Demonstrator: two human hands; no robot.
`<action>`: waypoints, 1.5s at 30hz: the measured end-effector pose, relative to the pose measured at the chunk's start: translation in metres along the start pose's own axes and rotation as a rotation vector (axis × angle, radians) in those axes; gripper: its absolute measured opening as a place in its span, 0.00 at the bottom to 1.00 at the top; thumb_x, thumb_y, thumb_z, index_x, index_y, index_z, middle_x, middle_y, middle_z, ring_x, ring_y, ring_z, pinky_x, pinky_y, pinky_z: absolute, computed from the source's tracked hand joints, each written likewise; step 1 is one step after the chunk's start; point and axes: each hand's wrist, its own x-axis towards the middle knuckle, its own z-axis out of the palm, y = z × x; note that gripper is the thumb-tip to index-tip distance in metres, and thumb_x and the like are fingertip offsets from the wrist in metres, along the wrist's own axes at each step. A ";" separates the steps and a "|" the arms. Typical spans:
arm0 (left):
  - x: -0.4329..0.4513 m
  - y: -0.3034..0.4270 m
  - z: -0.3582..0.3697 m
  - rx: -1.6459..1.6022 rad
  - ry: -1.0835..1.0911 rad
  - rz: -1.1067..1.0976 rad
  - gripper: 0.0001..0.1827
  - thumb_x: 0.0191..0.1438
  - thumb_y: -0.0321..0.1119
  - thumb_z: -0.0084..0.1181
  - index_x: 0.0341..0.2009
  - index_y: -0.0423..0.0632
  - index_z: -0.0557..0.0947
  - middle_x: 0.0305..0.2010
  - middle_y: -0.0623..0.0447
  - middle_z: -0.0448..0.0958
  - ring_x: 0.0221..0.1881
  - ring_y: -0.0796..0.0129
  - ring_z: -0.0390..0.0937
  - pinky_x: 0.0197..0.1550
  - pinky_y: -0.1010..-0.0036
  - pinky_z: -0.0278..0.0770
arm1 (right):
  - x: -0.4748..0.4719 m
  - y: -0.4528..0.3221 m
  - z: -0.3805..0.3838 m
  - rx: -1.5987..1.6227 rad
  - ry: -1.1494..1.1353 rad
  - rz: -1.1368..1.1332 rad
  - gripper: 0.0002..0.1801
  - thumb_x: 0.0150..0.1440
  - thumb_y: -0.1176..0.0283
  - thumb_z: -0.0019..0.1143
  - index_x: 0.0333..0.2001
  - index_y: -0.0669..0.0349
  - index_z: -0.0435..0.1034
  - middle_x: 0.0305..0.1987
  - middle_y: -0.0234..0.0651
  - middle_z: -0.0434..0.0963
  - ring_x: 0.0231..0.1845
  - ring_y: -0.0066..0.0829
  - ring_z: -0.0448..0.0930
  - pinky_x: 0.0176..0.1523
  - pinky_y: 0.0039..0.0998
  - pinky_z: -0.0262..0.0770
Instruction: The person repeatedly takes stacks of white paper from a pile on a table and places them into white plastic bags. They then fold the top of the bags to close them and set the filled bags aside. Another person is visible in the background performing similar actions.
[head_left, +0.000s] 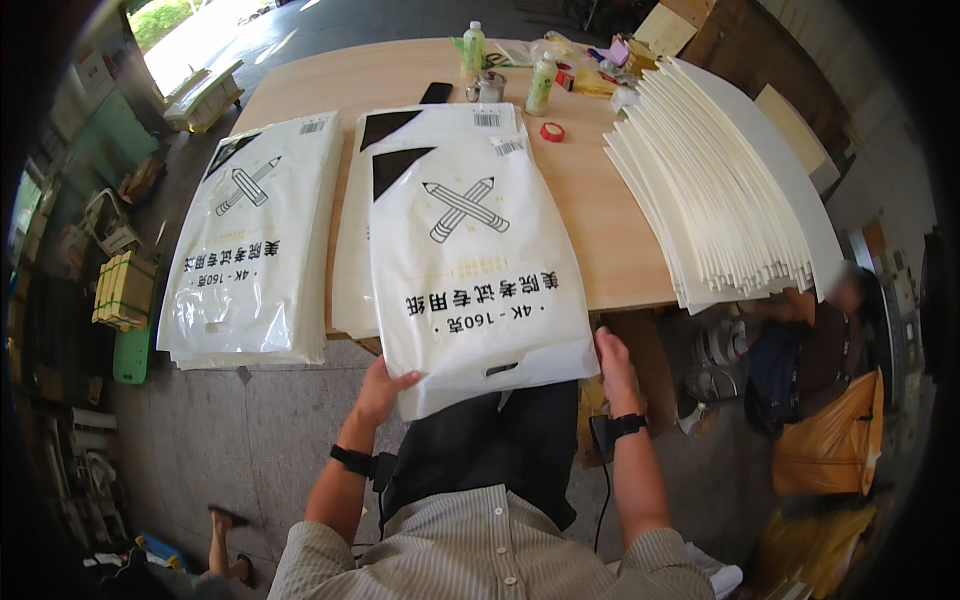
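Observation:
A white plastic bag of drawing paper (480, 262), printed with crossed pencils, lies before me with its near end over the table's front edge. My left hand (384, 386) grips its near left corner, the thumb on top. Beside the near right corner is my right hand (616, 364), its fingers along the bag's edge; whether they grip it cannot be told. Beneath lie more such bags (352, 247). A stack of printed bags (251, 240) stands to the left. At the right a tall, fanned stack of white paper sheets (720, 180) reaches the table's edge.
On the wooden table (592, 195) are a red tape roll (552, 132), two bottles (541, 84) (473, 46), a black phone (436, 93) and a glass mug (490, 87). Another person (825, 337) sits at the right by an orange sack (829, 442). Someone's leg (219, 544) shows at lower left.

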 end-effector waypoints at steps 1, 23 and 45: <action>-0.001 -0.001 0.000 0.021 0.011 0.017 0.24 0.52 0.21 0.61 0.54 0.36 0.73 0.48 0.49 0.79 0.47 0.68 0.77 0.52 0.70 0.75 | 0.004 0.000 0.002 -0.046 -0.137 0.090 0.13 0.61 0.65 0.58 0.37 0.67 0.74 0.28 0.24 0.74 0.28 0.17 0.70 0.35 0.21 0.67; 0.020 -0.001 -0.019 -0.180 -0.056 -0.065 0.30 0.57 0.29 0.61 0.63 0.42 0.68 0.59 0.49 0.74 0.56 0.67 0.72 0.59 0.68 0.71 | 0.024 -0.018 0.013 0.147 -0.486 0.425 0.22 0.60 0.73 0.55 0.56 0.72 0.65 0.51 0.45 0.77 0.50 0.38 0.78 0.56 0.37 0.74; -0.059 0.276 -0.209 0.362 0.338 0.444 0.33 0.53 0.23 0.62 0.64 0.43 0.67 0.54 0.52 0.75 0.54 0.70 0.72 0.57 0.71 0.71 | -0.091 -0.157 0.306 0.294 -0.708 0.018 0.20 0.58 0.73 0.60 0.51 0.72 0.70 0.46 0.35 0.78 0.43 0.23 0.77 0.48 0.24 0.73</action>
